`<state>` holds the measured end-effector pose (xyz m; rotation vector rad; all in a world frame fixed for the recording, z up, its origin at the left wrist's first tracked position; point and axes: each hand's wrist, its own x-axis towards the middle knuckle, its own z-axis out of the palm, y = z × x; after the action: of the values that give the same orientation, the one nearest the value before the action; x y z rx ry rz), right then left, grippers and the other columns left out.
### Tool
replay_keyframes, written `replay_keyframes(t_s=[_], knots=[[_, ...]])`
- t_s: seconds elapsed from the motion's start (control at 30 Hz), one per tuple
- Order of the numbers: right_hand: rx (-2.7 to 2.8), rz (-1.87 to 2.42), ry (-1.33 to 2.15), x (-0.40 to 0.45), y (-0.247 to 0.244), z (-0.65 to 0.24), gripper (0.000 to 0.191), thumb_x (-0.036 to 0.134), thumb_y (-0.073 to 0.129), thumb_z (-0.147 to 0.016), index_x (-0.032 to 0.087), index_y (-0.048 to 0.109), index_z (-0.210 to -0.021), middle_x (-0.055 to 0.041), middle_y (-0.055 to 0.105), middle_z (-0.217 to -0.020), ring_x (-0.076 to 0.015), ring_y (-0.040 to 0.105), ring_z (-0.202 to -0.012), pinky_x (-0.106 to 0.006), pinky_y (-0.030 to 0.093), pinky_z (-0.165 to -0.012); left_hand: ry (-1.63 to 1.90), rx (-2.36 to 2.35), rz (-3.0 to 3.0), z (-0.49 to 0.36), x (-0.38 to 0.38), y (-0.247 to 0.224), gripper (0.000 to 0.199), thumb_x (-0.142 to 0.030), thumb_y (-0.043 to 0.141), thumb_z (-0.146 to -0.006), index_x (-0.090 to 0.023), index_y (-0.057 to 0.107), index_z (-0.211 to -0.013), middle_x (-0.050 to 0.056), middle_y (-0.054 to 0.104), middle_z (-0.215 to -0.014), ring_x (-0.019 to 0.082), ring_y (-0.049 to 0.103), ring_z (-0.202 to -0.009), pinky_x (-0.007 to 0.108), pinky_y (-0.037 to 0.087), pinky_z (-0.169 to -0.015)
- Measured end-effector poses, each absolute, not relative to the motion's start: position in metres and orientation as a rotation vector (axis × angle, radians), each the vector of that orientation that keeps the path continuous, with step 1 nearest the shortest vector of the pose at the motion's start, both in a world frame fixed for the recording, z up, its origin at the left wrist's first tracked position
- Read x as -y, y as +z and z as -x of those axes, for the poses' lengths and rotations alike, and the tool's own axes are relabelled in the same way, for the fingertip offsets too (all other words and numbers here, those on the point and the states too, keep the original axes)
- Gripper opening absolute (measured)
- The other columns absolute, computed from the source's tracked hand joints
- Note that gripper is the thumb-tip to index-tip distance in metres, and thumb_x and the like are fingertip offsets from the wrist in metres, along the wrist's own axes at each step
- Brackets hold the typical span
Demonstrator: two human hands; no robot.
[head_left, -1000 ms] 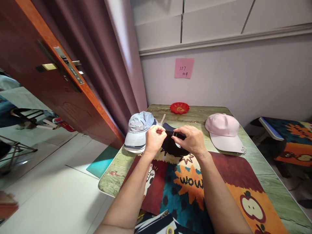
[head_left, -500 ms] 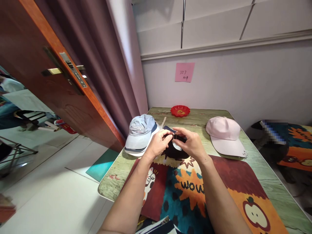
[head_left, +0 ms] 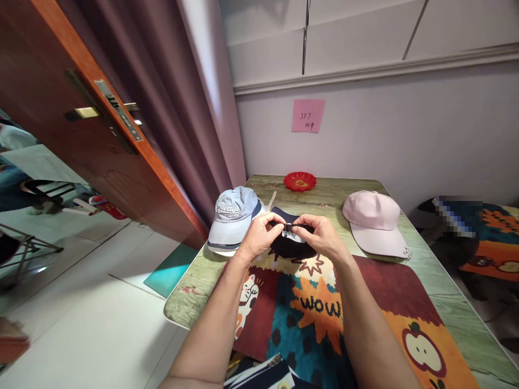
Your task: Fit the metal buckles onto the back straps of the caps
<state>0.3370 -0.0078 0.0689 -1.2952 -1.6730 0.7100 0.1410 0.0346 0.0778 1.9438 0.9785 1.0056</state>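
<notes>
A dark cap (head_left: 290,249) lies at the middle of the table, its brim toward the wall and a white label showing inside. My left hand (head_left: 263,233) pinches the left part of the cap's back strap, beside a small metal buckle (head_left: 288,227). On the buckle's other side, my right hand (head_left: 318,233) pinches the strap between thumb and fingers. Stacked light blue and white caps (head_left: 232,219) sit just left of my left hand. To the right stands a pink cap (head_left: 373,222).
A red scalloped dish (head_left: 300,181) sits near the wall at the table's back. Under my forearms lies a colourful mat (head_left: 316,308). A wooden door (head_left: 121,178) and curtain are at left; a person is partly visible beyond.
Both hands have shifted slightly at the strap, the fingertips now apart on either side of the buckle. More of the white label inside the cap shows. The view has tilted a little.
</notes>
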Motion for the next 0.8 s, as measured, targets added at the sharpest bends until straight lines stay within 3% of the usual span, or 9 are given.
replay_keyframes(t_s=[0.2,0.4,0.63,0.8], knots=[[1.625,1.369,0.652,0.006,0.067,-0.338,0.018,0.034,0.060,-0.083,0.021,0.070,-0.075,0.0011,0.066,-0.065,-0.0141,0.052,-0.056,-0.026,0.038,-0.057,1.014,-0.975,-2.012,-0.144,-0.037,0.074,0.014,-0.020,0.059,-0.084,-0.019,0.072,-0.088,0.004,0.069,-0.092,0.016,0.063,-0.081,0.026,0.050,-0.071],[1.711,1.417,0.588,0.006,0.068,-0.335,0.027,0.048,0.066,-0.084,0.023,0.077,-0.084,-0.0010,0.071,-0.070,-0.0170,0.058,-0.063,-0.027,0.038,-0.061,0.984,-0.940,-2.057,-0.143,-0.037,0.073,0.012,-0.020,0.062,-0.084,-0.019,0.073,-0.088,0.004,0.069,-0.090,0.017,0.063,-0.081,0.027,0.052,-0.073],[1.653,1.387,0.553,0.001,0.065,-0.334,0.027,0.042,0.064,-0.085,0.020,0.069,-0.070,0.0016,0.061,-0.061,-0.0133,0.051,-0.057,-0.025,0.035,-0.058,0.904,-0.917,-2.057,-0.143,-0.044,0.075,0.013,-0.023,0.061,-0.087,-0.019,0.072,-0.092,0.004,0.069,-0.090,0.015,0.063,-0.077,0.026,0.051,-0.071],[1.630,1.409,0.541,-0.002,0.060,-0.328,0.027,0.042,0.065,-0.086,0.020,0.069,-0.071,0.0013,0.063,-0.061,-0.0129,0.050,-0.056,-0.025,0.035,-0.057,0.858,-0.926,-2.123,-0.140,-0.052,0.074,0.013,-0.022,0.059,-0.089,-0.018,0.071,-0.092,0.005,0.070,-0.095,0.018,0.064,-0.088,0.029,0.051,-0.079]])
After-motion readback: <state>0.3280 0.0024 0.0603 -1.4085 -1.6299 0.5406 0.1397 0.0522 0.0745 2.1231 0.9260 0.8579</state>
